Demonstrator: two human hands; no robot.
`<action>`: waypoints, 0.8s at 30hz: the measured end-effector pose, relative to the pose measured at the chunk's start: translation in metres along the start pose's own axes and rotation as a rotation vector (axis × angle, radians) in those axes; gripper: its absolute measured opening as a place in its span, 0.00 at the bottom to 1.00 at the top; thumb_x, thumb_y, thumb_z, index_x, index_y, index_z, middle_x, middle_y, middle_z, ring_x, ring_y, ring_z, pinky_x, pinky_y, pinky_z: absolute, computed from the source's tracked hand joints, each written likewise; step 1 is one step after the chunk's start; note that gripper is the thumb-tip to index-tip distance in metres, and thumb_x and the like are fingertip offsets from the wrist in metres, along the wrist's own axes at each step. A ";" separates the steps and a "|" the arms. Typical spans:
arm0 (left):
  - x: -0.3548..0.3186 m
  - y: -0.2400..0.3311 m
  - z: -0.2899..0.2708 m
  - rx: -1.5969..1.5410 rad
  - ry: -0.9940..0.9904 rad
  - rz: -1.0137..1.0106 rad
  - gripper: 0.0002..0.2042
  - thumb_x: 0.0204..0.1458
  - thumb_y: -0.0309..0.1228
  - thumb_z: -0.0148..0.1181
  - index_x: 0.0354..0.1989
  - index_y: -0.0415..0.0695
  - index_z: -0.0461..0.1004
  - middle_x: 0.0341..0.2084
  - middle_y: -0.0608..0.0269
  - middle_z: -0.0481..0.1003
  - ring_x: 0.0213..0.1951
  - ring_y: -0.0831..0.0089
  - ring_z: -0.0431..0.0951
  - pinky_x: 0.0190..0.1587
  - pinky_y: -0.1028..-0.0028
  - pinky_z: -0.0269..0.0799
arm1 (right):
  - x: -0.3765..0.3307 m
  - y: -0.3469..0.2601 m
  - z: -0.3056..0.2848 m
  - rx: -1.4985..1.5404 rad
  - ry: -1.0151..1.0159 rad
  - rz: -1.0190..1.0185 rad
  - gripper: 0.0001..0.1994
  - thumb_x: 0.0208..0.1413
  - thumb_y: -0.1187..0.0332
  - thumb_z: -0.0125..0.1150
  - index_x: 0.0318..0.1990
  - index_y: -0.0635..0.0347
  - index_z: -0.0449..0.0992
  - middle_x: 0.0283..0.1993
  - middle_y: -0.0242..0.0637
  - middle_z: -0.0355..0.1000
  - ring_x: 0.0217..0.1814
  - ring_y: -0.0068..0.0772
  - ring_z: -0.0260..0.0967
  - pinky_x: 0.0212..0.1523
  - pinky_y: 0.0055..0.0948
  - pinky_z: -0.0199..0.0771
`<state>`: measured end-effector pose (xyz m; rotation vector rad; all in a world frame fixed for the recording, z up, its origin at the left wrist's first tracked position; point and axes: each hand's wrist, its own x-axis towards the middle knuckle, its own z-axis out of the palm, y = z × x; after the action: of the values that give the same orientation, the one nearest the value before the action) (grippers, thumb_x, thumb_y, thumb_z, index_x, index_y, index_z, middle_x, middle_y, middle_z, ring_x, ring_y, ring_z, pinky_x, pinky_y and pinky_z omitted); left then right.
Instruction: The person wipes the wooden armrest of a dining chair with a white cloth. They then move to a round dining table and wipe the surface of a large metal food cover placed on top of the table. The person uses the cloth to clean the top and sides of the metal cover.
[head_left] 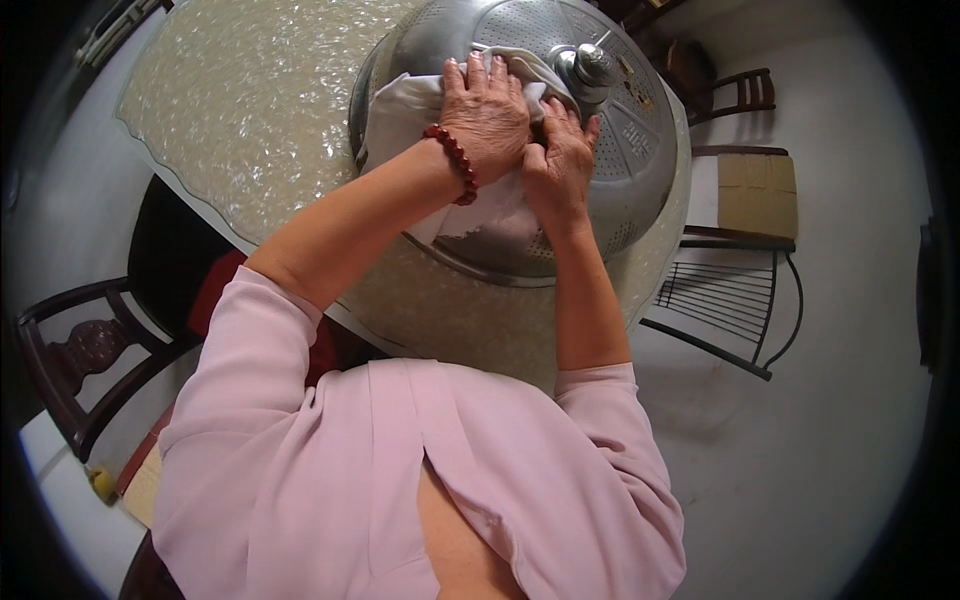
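Observation:
A whitish cloth (408,122) is draped over the near left side of a large perforated metal dome cover (625,190). My left hand (487,118), with a red bead bracelet (452,163) at its wrist, lies on the cloth with its fingers stretched forward, pressing it to the dome. Close beside it, my right hand (562,165) has its fingers curled at the bunched edge of the cloth, just on the near side of the shiny round knob (594,66). The palm sides of both hands are hidden.
The dome stands on a glossy, pale patterned table (250,80) with a wavy edge. A black metal rack-like chair (720,305) and a seat topped with brown cardboard (757,195) are at the right. Dark wooden chairs (95,350) stand left and far right (740,93).

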<state>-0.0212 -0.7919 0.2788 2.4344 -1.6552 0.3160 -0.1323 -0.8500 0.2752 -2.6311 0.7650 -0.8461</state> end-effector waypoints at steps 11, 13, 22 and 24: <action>0.004 -0.018 -0.005 -0.039 -0.007 0.112 0.27 0.51 0.39 0.50 0.54 0.28 0.65 0.57 0.36 0.62 0.62 0.42 0.57 0.66 0.51 0.45 | 0.003 0.000 0.012 -0.061 0.085 -0.030 0.23 0.44 0.67 0.47 0.48 0.73 0.72 0.56 0.55 0.67 0.63 0.50 0.59 0.70 0.50 0.33; -0.011 -0.025 -0.013 -0.101 -0.045 0.245 0.27 0.53 0.38 0.50 0.57 0.31 0.64 0.60 0.42 0.61 0.64 0.47 0.56 0.67 0.54 0.46 | 0.002 -0.002 0.007 -0.007 0.068 -0.040 0.22 0.44 0.68 0.48 0.46 0.72 0.72 0.55 0.54 0.68 0.61 0.50 0.61 0.70 0.50 0.36; 0.011 -0.029 0.006 -0.190 0.033 0.107 0.26 0.58 0.44 0.40 0.64 0.47 0.59 0.66 0.61 0.56 0.68 0.59 0.51 0.67 0.50 0.37 | 0.000 -0.007 0.005 -0.057 0.068 -0.026 0.22 0.52 0.64 0.50 0.50 0.71 0.71 0.55 0.53 0.69 0.61 0.47 0.63 0.70 0.50 0.37; 0.012 -0.026 0.009 -0.215 0.047 -0.068 0.28 0.57 0.43 0.41 0.65 0.45 0.58 0.67 0.60 0.54 0.69 0.57 0.47 0.67 0.47 0.35 | 0.002 -0.006 0.010 -0.195 0.011 -0.081 0.24 0.52 0.62 0.48 0.53 0.70 0.69 0.59 0.53 0.65 0.65 0.46 0.58 0.70 0.51 0.31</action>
<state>0.0080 -0.7953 0.2726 2.3001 -1.4990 0.1742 -0.1225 -0.8450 0.2709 -2.8483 0.7855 -0.8468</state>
